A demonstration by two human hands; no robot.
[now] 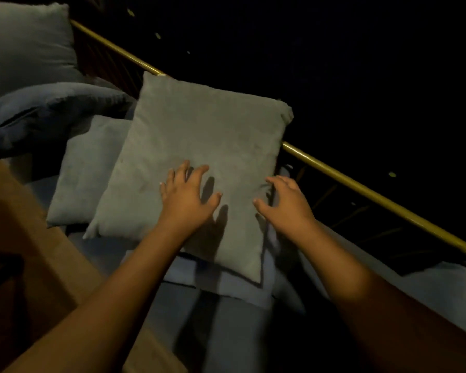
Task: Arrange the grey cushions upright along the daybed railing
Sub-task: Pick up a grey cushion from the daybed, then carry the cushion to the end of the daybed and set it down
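Observation:
A large grey cushion (pixel 199 146) leans tilted against the yellow daybed railing (pixel 361 189), its top corner over the rail. My left hand (pixel 189 195) hovers over its lower face, fingers spread, holding nothing. My right hand (pixel 285 201) is at the cushion's right edge, fingers curled and apart; whether it touches the edge is unclear. A second grey cushion (pixel 86 179) lies flat, partly under the first. A third grey cushion (pixel 24 47) stands at the far left near the rail.
A dark blue blanket (pixel 46 111) is bunched between the left cushions. The blue-grey mattress (pixel 226 319) runs beneath my arms. A brown wooden surface (pixel 24 224) borders the bed on the left. Beyond the railing all is dark.

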